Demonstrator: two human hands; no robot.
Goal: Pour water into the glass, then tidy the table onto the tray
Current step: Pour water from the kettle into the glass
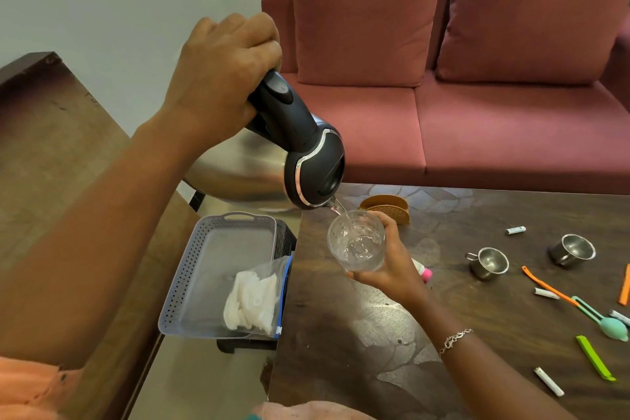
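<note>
Below the kettle (308, 150) in left hand (221, 78), glass (356, 242) in right hand (395, 269)

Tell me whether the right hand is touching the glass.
Touching. The head view shows the right hand with its fingers curled round the glass.

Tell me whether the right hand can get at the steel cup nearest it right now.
Probably not yet: the right hand grips the glass under the stream from the kettle. The steel cup stands close by, with little in the way.
</note>
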